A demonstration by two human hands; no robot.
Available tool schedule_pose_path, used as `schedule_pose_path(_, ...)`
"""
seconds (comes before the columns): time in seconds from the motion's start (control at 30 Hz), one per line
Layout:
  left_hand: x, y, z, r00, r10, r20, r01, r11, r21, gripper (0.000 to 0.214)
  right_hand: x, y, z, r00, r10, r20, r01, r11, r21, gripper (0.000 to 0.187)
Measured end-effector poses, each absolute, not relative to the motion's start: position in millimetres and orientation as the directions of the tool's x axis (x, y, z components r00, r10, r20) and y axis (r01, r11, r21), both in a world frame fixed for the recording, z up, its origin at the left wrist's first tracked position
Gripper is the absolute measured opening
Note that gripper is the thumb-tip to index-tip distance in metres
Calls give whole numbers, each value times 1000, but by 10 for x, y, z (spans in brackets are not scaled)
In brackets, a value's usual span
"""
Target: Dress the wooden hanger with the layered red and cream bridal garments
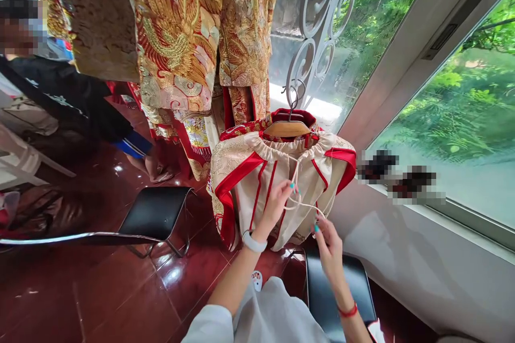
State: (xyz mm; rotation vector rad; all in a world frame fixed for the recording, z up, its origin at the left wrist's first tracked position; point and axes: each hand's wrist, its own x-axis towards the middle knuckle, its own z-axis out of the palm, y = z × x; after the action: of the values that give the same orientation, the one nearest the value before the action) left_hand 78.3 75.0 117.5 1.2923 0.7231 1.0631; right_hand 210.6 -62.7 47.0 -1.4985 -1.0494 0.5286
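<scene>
A cream garment with red bands (257, 182) hangs on a wooden hanger (287, 128) in front of me. A thin cream drawstring (298, 201) runs from its gathered top. My left hand (277, 204), with a white wristband, pinches the drawstring near the middle of the garment. My right hand (328, 241), with a red bracelet, holds the other end of the drawstring lower right. Both hands have teal nails.
Gold-and-red embroidered robes (181, 32) hang above left. A black stool (155, 214) stands on the red tiled floor at left, another black seat (338, 289) beneath my right arm. A person in dark clothes (60, 96) is at far left. A window ledge (422, 246) runs along the right.
</scene>
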Motion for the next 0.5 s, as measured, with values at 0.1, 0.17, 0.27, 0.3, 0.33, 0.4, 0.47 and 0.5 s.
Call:
schedule_pose_path(0.1, 592, 535, 1109, 435, 893, 113, -151, -52, 987, 26, 2084, 20, 1060, 416, 856, 308, 298, 192, -935, 38)
schedule_pose_path(0.17, 507, 528, 1148, 378, 911, 166, -93, -141, 986, 22, 2027, 397, 1363, 349, 883, 313, 277, 222, -935, 37)
schedule_pose_path(0.27, 416, 628, 1268, 348, 898, 268, -139, -234, 962, 20, 2000, 719, 1553, 171, 964, 204, 107, 188, -976, 40)
schedule_pose_path(0.3, 389, 659, 1306, 342, 899, 273, -208, -211, 955, 21, 2029, 748, 1556, 133, 979, 156, 15, 155, -988, 45)
schedule_pose_path(0.33, 365, 681, 1340, 331, 907, 261, -289, -166, 943, 22, 2078, 745, 1545, 112, 987, 115, -69, 123, -990, 48)
schedule_pose_path(0.4, 340, 705, 1401, 298, 931, 212, -444, -61, 894, 22, 2217, 677, 1521, 96, 993, 75, -138, 88, -987, 50)
schedule_pose_path(0.47, 355, 741, 1473, 290, 940, 179, -568, 18, 823, 19, 2363, 600, 1550, 39, 995, 95, -8, 96, -995, 47)
schedule_pose_path(0.5, 369, 779, 1519, 299, 939, 171, -610, 50, 791, 17, 2426, 581, 1592, 9, 992, 124, 119, 122, -985, 43)
